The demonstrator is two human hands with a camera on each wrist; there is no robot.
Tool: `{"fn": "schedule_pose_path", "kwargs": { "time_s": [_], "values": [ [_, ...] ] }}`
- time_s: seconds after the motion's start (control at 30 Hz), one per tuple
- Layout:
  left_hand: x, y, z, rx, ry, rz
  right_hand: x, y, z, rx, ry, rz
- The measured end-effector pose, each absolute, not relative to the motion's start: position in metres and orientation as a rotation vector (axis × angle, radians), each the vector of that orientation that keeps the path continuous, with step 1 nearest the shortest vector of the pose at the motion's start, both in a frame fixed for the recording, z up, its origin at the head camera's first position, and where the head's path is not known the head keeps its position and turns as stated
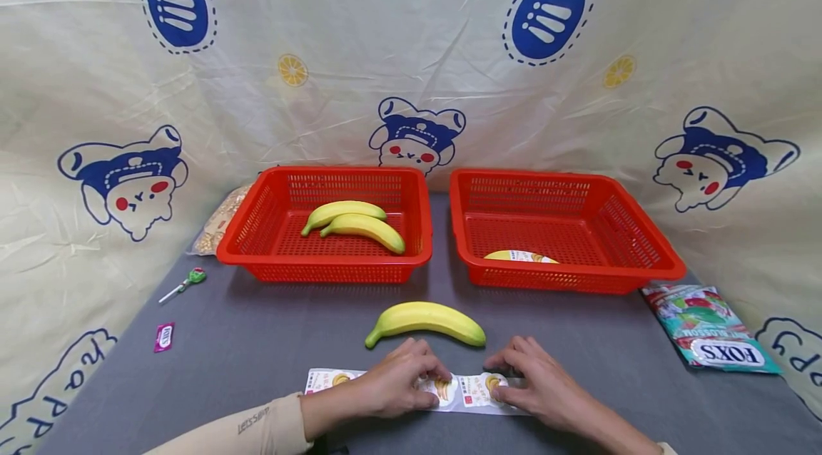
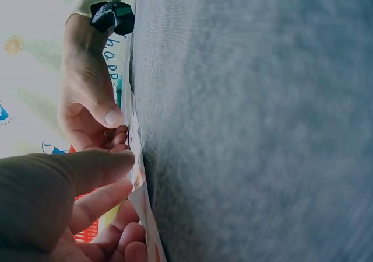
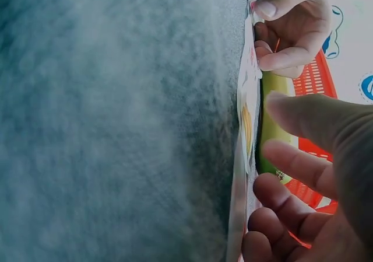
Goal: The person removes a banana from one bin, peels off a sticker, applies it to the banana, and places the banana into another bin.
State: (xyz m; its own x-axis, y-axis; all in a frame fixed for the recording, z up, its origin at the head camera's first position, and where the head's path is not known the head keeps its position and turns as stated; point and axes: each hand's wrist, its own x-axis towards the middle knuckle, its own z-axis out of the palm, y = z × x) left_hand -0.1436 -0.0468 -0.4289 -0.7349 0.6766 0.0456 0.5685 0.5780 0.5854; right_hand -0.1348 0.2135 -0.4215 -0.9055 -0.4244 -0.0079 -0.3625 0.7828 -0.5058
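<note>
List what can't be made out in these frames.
- Sticker strip, head view: middle hidden under both hands; print too small.
- Labelled banana in right basket: front wall hides most.
- Snack bag: left basket covers it.
- Wrist views: grey mat blurred.

Lies flat on the grey cloth, a long white label strip printed with banana pictures, stretched left to right, fingers covering its middle, just in front of a loose yellow banana.
</note>
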Motion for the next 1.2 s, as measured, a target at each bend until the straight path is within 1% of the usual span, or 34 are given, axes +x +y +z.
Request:
{"fn": "schedule_pose_path", "kwargs": {
  "time_s": [0.4, 0.63, 0.77, 1.0, 1.2],
  "values": [
    [-0.1436, -0.0463, -0.4325, 1.107, 2.672, 0.854, -0.1409, 0.2148, -0.4241, -0.566, 2.753, -0.722],
    [-0.1439, -0.0463, -0.4355, 1.190, 2.716, 0.859, -0.1394, 0.2167, -0.4252, -0.630, 2.762, -0.719],
    [-0.1437, -0.0456, -0.4345, 1.159, 2.706, 0.845, -0.1386, 0.2160, -0.4259, -0.626, 2.779, -0.719],
    [-0.1430, -0.0450, -0.4342, 1.151, 2.695, 0.848, -0.1345, 0.2138, -0.4282, -0.766, 2.869, -0.690],
    [-0.1424, -0.0446, -0.4333, 1.147, 2.700, 0.840, -0.1369, 0.2126, -0.4263, -0.666, 2.776, -0.687]
  ]
}}
